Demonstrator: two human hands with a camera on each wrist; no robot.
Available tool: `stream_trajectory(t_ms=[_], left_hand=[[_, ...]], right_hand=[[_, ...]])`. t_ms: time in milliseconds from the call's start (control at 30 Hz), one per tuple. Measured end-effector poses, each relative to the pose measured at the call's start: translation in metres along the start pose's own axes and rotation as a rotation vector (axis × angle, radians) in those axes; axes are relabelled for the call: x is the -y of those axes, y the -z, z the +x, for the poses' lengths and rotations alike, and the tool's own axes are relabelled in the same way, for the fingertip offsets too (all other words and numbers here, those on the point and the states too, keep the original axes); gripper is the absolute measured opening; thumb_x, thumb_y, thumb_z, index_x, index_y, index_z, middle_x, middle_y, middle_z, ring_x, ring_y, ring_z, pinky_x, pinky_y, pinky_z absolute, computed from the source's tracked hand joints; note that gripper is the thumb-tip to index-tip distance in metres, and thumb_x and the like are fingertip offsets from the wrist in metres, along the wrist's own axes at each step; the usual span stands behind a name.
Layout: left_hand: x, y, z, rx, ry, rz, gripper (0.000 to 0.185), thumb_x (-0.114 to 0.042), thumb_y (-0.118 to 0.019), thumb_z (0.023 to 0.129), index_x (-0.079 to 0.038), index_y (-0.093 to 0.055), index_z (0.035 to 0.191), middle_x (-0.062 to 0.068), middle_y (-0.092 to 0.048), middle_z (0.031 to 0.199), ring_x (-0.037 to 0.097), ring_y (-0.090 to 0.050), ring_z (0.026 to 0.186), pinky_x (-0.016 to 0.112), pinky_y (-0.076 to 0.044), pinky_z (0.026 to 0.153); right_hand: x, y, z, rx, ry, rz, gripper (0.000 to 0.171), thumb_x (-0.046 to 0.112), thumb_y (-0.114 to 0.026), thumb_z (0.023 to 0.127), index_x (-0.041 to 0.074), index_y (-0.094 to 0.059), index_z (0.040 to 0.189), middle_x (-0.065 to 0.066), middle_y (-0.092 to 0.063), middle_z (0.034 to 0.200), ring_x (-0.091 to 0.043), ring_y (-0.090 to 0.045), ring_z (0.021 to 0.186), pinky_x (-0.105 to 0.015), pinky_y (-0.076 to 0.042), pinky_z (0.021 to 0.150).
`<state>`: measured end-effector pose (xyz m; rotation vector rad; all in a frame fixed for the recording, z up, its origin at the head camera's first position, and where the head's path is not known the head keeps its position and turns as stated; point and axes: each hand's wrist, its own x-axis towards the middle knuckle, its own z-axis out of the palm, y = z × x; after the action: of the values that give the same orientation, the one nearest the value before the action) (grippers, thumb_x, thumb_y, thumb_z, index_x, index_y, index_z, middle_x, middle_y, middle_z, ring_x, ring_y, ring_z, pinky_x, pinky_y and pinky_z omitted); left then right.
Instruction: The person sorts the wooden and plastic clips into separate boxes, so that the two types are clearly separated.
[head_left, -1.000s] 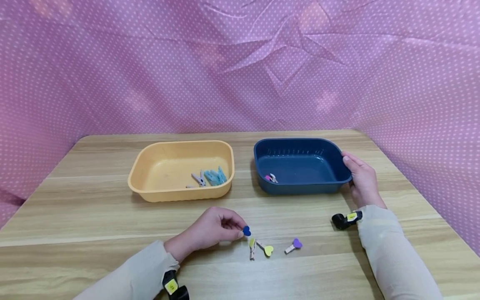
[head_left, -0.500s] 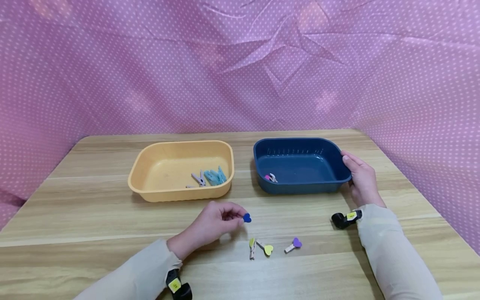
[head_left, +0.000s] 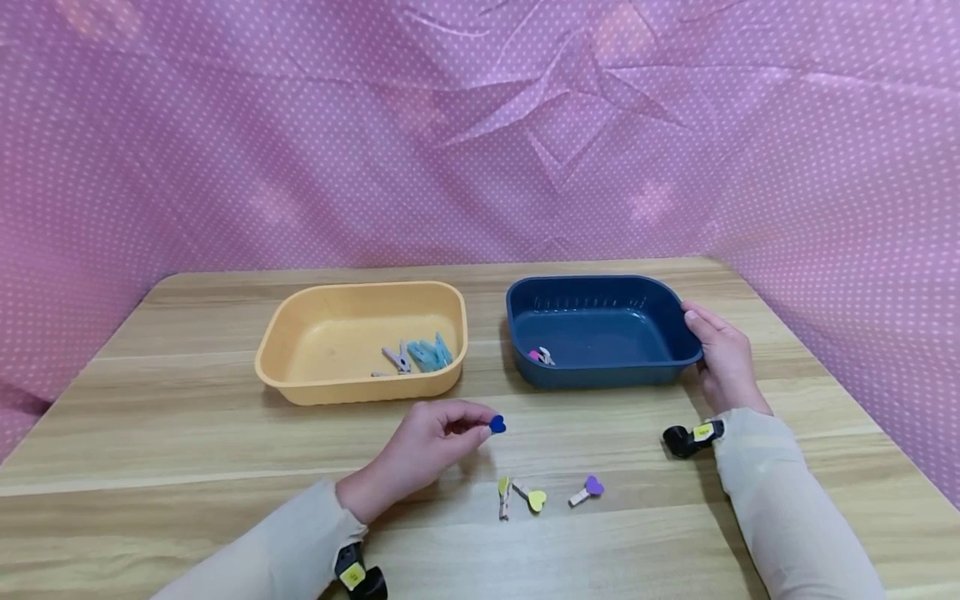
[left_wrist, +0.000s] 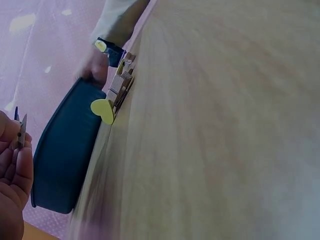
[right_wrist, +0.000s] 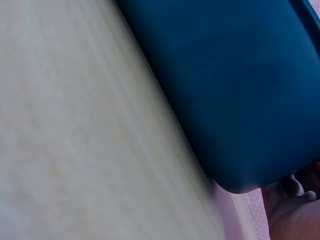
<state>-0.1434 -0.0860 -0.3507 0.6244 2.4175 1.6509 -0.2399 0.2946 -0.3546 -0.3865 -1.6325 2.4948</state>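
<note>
Between thumb and fingertips my left hand (head_left: 430, 443) pinches a small wooden clothespin (left_wrist: 21, 132) topped by a dark blue heart (head_left: 497, 424). It is held above the table, in front of the gap between the two bins. My right hand (head_left: 726, 360) grips the right rim of the dark blue bin (head_left: 600, 377), thumb over the edge; in the right wrist view the bin's wall hides most of the fingers. Below the left hand lie two clothespins with yellow hearts (head_left: 536, 500) and one with a purple heart (head_left: 594, 486).
A yellow bin (head_left: 330, 393) stands at the left, holding several light blue clothespins (head_left: 429, 355) and greyish ones (head_left: 397, 358). In the blue bin's near left corner lies a clothespin with a pink heart (head_left: 535, 355). Pink dotted cloth (head_left: 480, 150) hangs behind the wooden table (head_left: 187, 467).
My left hand has lifted the blue-heart clothespin up from beside the yellow ones and moved it slightly away from me. The right hand stays on the blue bin's rim.
</note>
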Motion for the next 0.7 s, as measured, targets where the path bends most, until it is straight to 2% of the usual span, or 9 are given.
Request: stream_trajectory(t_ms=[267, 700], left_hand=[[-0.002, -0.001, 0.002, -0.042, -0.066, 0.01, 0.016, -0.01, -0.064, 0.086, -0.01, -0.071, 0.1, 0.001, -0.07, 0.097, 0.013, -0.058, 0.081, 0.023, -0.051, 0.073], [-0.013, -0.002, 0.011, -0.084, -0.092, 0.083, 0.016, -0.014, -0.063, 0.088, -0.014, -0.071, 0.102, -0.003, -0.07, 0.098, 0.011, -0.058, 0.082, 0.024, -0.052, 0.071]], right_hand=[[0.001, -0.001, -0.001, -0.002, -0.002, 0.008, 0.019, 0.016, -0.067, 0.084, 0.016, -0.072, 0.102, 0.013, -0.07, 0.092, 0.0, -0.065, 0.083, -0.016, -0.053, 0.069], [0.002, -0.001, -0.002, -0.001, -0.012, 0.015, 0.02, 0.017, -0.068, 0.083, 0.016, -0.071, 0.103, 0.013, -0.07, 0.091, 0.0, -0.065, 0.084, -0.016, -0.052, 0.07]])
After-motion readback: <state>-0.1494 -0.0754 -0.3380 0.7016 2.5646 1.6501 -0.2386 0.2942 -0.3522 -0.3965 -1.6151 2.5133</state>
